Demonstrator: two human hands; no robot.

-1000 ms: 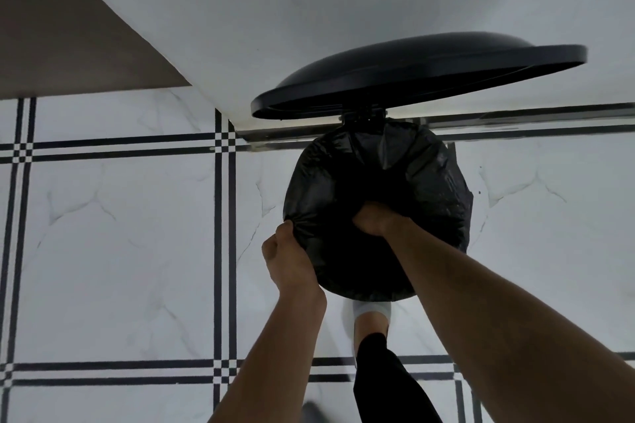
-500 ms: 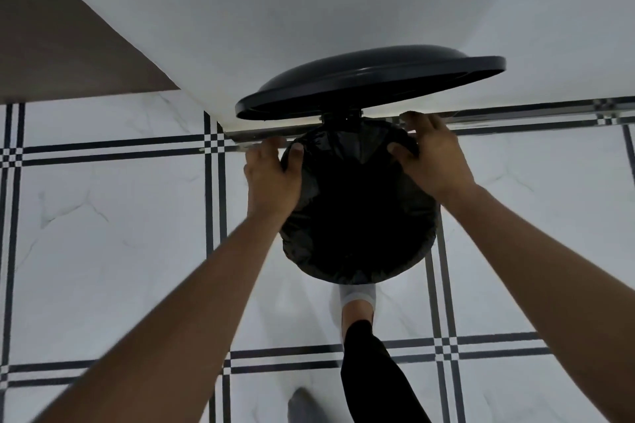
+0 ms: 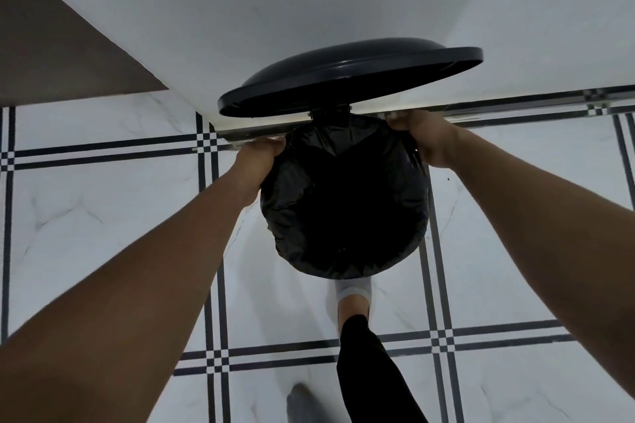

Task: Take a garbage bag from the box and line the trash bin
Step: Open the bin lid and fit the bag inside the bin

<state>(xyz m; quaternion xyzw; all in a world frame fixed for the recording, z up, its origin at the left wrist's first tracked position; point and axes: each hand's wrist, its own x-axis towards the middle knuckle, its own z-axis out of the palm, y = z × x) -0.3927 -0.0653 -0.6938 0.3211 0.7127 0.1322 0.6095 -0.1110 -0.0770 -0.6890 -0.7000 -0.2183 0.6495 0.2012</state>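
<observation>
Round trash bin (image 3: 343, 261) on floor (image 3: 103, 216) against white wall (image 3: 275, 10), mouth wholly covered by black garbage bag (image 3: 343, 196): thin, glossy, crinkled plastic draped over rim, dark hollow inside. Domed black plastic lid (image 3: 350, 79) tilted up on rear hinge. Left hand (image 3: 261, 158) grips bag at rim's left, fingers curled over edge; right hand (image 3: 426, 141) grips it at far right, fingers clamped on plastic. Foot in white sock (image 3: 354, 288) at bin's base. Floor: white marble-look tile, black stripe grid.

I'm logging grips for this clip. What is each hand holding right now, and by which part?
Both grip the black garbage bag by its edge at the bin's back rim: left hand at back-left, right hand at back-right.
</observation>
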